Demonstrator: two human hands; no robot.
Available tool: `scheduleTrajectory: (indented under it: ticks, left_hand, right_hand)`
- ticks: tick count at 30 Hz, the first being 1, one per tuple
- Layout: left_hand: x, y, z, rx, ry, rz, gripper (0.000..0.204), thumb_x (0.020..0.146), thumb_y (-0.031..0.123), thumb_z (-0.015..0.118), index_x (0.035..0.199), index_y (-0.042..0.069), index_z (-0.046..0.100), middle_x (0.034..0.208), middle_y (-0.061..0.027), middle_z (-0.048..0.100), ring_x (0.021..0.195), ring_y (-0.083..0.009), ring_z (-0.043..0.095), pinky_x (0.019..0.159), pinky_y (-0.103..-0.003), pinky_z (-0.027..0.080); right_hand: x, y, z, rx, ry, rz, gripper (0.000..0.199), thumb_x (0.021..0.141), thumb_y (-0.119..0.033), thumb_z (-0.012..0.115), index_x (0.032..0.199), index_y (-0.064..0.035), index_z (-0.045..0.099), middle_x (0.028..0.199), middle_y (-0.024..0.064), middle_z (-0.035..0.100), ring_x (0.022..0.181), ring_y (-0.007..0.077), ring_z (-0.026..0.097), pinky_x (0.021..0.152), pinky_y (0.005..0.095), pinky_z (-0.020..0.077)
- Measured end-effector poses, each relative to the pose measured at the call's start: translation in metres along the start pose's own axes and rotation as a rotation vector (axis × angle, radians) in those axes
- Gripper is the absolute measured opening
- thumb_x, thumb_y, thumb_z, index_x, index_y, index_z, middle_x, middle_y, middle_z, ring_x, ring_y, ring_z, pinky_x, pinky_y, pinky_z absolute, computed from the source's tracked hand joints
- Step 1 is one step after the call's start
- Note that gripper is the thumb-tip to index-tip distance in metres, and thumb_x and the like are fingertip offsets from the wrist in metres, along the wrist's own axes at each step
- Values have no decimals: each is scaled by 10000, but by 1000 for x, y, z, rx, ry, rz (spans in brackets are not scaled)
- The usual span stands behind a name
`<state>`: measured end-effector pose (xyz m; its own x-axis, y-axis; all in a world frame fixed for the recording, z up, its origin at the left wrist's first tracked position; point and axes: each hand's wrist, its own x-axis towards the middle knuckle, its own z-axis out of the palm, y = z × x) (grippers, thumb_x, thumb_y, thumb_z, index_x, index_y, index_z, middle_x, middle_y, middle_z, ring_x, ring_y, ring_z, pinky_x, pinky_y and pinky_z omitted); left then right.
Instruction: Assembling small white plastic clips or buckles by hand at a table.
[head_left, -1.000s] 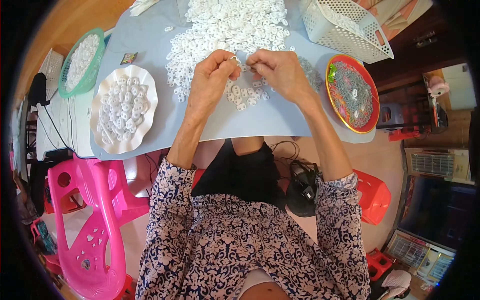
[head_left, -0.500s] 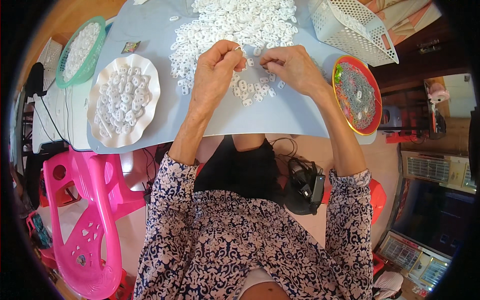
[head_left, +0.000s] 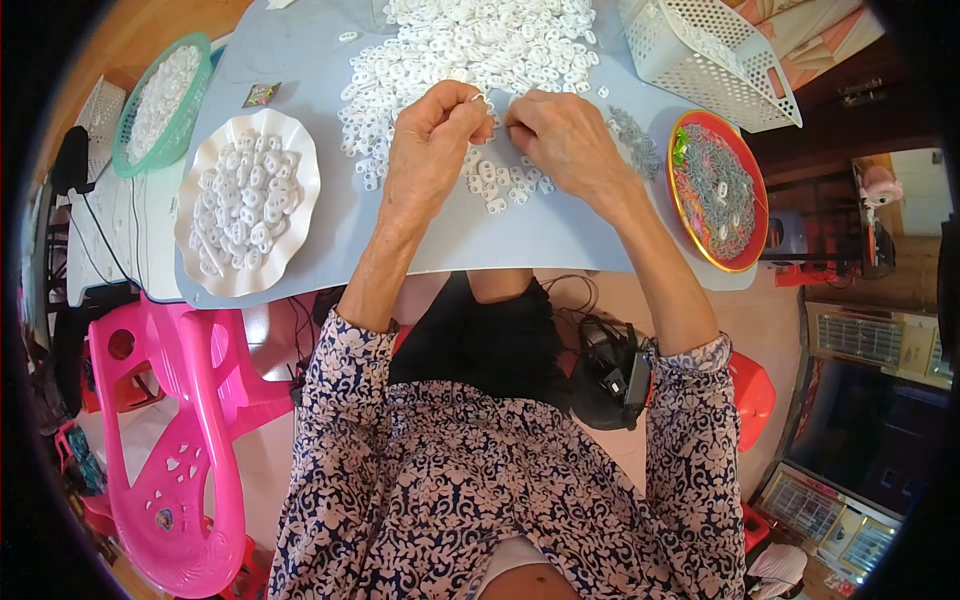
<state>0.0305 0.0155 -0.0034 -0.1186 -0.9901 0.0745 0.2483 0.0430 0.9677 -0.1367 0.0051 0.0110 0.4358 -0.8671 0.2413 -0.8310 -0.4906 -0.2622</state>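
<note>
My left hand point(head_left: 435, 140) is closed in a pinch over the table, with a small white plastic piece point(head_left: 481, 98) showing at its thumb and finger. Close on its right, my right hand point(head_left: 565, 140) has its fingers drawn together; whatever lies between them is hidden. A large pile of small white two-holed plastic pieces point(head_left: 480, 45) spreads beyond both hands. A looser cluster of the same white pieces point(head_left: 497, 185) lies below and between the hands.
On the left stand a scalloped white dish point(head_left: 305, 215) of finished-looking white pieces and a green basket point(head_left: 130, 165). At right are a red tray point(head_left: 755, 190) of small grey pieces, loose grey pieces point(head_left: 632, 140) and a white perforated basket point(head_left: 700, 70). A pink chair point(head_left: 225, 480) stands lower left.
My right hand has shifted slightly left, nearer my left hand, uncovering the loose grey pieces beside the red tray. My left hand keeps its place and pinch.
</note>
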Motion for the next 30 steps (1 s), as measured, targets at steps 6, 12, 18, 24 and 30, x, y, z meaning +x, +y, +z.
scheduleTrajectory:
  ticks: [6, 12, 18, 24, 30]
  left_hand:
    - [-1, 2, -2, 89, -57, -57, 142, 874, 121, 541, 912, -6, 593, 732, -23, 573, 719, -93, 536, 713, -228, 428]
    - [-1, -1, 1, 72, 20, -14, 148, 848, 128, 532, 860, -1, 603, 707, -21, 592, 682, -78, 526, 653, -221, 431]
    - [-1, -1, -2, 87, 36, -4, 155, 846, 123, 534, 891, -8, 604, 717, -30, 601, 691, -88, 531, 670, -233, 438]
    - [-1, 0, -2, 102, 26, -28, 155, 848, 129, 531, 887, -4, 602, 714, -27, 595, 689, -84, 525, 663, -227, 431]
    - [-1, 0, -1, 89, -6, -17, 145, 850, 128, 530, 869, -1, 593, 706, -20, 583, 688, -77, 513, 655, -220, 426]
  right_hand:
    - [-9, 0, 5, 273, 157, 59, 131, 742, -37, 623, 869, -10, 636, 720, 116, 637, 595, 231, 602, 577, 315, 480]
    - [-13, 3, 5, 466, 228, 154, 87, 758, -69, 594, 816, -14, 628, 705, 135, 629, 619, 269, 614, 587, 341, 480]
    - [-14, 9, -9, 347, 59, -51, 110, 753, -36, 623, 858, -19, 648, 734, 84, 626, 624, 194, 592, 588, 291, 472]
    - [-11, 1, -14, 270, -116, -211, 112, 744, -58, 629, 851, -35, 655, 751, 97, 589, 703, 281, 580, 625, 351, 462]
    - [-7, -12, -13, 39, -161, -192, 97, 771, -96, 598, 822, -31, 648, 772, 114, 600, 738, 311, 593, 656, 383, 481]
